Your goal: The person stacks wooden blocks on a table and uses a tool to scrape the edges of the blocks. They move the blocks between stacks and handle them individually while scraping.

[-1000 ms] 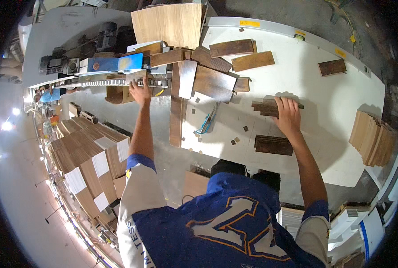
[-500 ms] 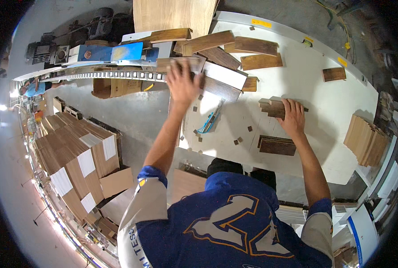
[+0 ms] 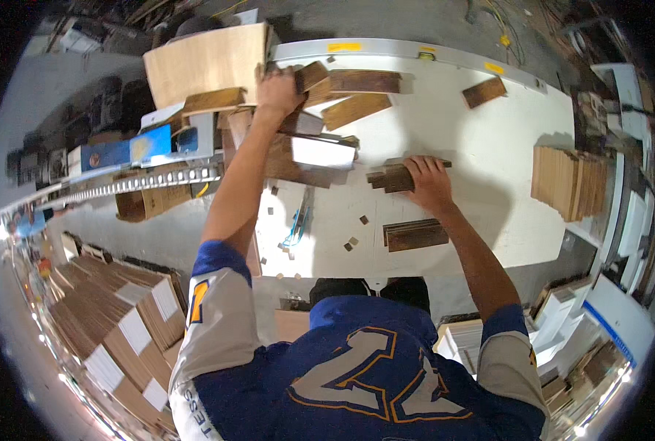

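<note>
At the far left of the white table [image 3: 504,169], my left hand [image 3: 278,91] is closed on the end of a short dark brown wood plank [image 3: 312,76]. Its fingertips are partly hidden. My right hand [image 3: 430,182] wraps over a small stack of dark wood planks [image 3: 390,177] near the table's middle. Loose planks [image 3: 364,81] lie just right of my left hand. Below it, a white-faced piece [image 3: 323,153] rests among other brown planks. A second small stack of dark planks [image 3: 415,235] lies nearer to me.
A blue-handled tool [image 3: 298,224] and several small wood chips [image 3: 364,220] lie on the near left of the table. Light brown planks [image 3: 562,182] are stacked at its right edge. A roller conveyor [image 3: 144,178] runs off left. A large pale board [image 3: 206,62] stands at the back.
My left hand has moved farther away, from the conveyor's end to the planks at the back, and now grips one. My right hand still holds its stack. The view has shifted.
</note>
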`<state>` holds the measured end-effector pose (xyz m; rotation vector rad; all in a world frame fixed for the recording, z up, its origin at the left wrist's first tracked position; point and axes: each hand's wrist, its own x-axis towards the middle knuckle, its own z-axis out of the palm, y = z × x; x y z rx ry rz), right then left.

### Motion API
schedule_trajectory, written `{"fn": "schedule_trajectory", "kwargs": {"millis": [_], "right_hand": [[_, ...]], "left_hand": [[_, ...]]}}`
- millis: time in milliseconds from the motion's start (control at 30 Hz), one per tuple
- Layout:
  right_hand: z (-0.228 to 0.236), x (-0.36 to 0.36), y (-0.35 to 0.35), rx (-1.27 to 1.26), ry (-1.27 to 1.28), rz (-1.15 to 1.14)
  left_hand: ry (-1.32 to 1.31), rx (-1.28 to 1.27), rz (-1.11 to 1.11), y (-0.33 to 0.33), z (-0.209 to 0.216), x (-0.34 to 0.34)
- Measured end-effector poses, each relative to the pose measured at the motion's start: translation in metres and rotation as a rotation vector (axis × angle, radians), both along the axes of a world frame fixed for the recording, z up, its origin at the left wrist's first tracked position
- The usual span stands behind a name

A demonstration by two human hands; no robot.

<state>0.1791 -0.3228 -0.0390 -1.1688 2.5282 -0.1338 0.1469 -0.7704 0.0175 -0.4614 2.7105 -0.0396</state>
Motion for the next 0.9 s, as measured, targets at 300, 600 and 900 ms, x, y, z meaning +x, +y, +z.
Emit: {"fn": "schedule_trajectory", "kwargs": {"millis": [300, 600, 900], "right_hand": [[0.014, 0.003, 0.000, -0.374, 0.282, 0.024], [-0.004, 0.004, 0.000, -0.254, 0.131, -0.035], [-0.004, 0.004, 0.000, -0.202, 0.102, -0.022]], "left_hand": [[0.352, 0.338, -0.536, 0.168, 0.008, 0.027], [0.470, -0.010, -0.125, 0.096, -0.043, 0.005], [0.319, 0.329, -0.137, 0.095, -0.050, -0.028]]}}
